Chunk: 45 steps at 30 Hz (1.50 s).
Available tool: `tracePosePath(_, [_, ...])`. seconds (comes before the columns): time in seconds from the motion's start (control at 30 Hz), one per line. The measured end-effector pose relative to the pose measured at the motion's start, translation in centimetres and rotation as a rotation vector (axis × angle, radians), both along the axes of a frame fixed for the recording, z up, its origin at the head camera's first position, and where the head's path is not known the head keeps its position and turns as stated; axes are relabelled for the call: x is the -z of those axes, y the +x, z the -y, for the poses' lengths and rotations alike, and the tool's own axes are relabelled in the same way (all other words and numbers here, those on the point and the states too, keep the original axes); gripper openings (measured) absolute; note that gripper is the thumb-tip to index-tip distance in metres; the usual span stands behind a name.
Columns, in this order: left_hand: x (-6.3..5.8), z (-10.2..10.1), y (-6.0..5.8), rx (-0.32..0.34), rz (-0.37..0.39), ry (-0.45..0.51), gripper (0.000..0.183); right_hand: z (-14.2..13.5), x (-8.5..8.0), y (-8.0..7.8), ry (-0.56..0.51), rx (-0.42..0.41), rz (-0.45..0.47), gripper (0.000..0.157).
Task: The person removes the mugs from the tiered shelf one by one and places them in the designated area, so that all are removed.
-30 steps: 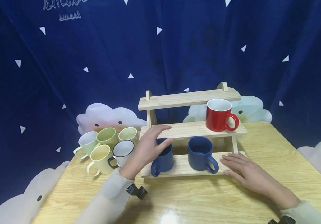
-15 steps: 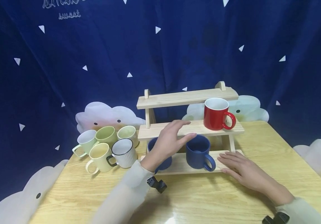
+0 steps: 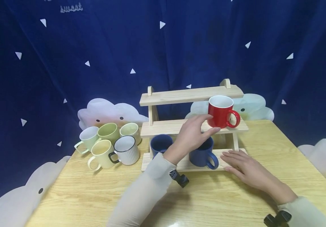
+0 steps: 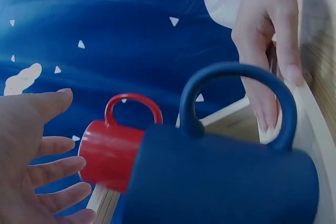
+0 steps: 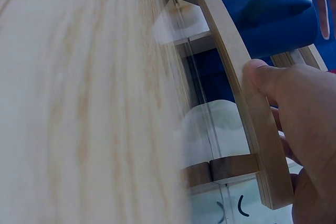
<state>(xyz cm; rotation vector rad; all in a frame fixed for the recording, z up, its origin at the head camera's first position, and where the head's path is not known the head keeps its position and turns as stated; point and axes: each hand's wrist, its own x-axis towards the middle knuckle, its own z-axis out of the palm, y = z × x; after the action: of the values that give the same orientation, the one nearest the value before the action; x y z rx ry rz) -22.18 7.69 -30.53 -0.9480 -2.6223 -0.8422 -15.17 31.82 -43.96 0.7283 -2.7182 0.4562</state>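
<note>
My left hand (image 3: pixel 189 134) reaches over the right blue mug (image 3: pixel 199 158) with thumb and fingers spread. Its fingertips are close beside the red mug (image 3: pixel 217 117), which stands upright on the middle board of a wooden tiered shelf (image 3: pixel 163 127). In the left wrist view the fingers (image 4: pixel 58 171) are loosely extended at the mug's open end; whether they touch it I cannot tell. My right hand (image 3: pixel 249 167) rests on the bottom board's right end, fingers straight along the top, thumb (image 5: pixel 260 72) against the front edge. The left blue mug (image 3: pixel 160 143) is partly hidden by my left arm.
Several light mugs stand grouped on the table left of the shelf, among them a white ribbed mug (image 3: pixel 126 151) with a black handle and a cream mug (image 3: pixel 102 155). A dark blue curtain (image 3: pixel 117 47) hangs behind the wooden table (image 3: pixel 77 195).
My left hand has moved right, from above the left blue mug, past the right blue mug, to the red mug. My right hand has stayed on the bottom board.
</note>
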Motion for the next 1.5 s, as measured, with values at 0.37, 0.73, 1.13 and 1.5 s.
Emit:
tracePosePath(0.37, [0.0, -3.9, 0.2, -0.034, -0.064, -0.047, 0.057, 0.1, 0.3, 0.0, -0.004, -0.004, -0.014, 0.042])
tracePosePath(0.73, [0.1, -6.7, 0.2, -0.123, -0.25, -0.135, 0.041, 0.0, 0.4, -0.2, -0.001, -0.043, -0.085, 0.04])
tracePosePath(1.13, [0.5, -8.5, -0.4, -0.166, -0.326, -0.126, 0.043, -0.1, 0.6, -0.4, 0.0, -0.072, -0.127, 0.039])
tracePosePath(1.5, [0.5, -9.7, -0.8, -0.211, -0.323, -0.199, 0.047, -0.2, 0.5, -0.4, 0.003, -0.075, -0.136, 0.039])
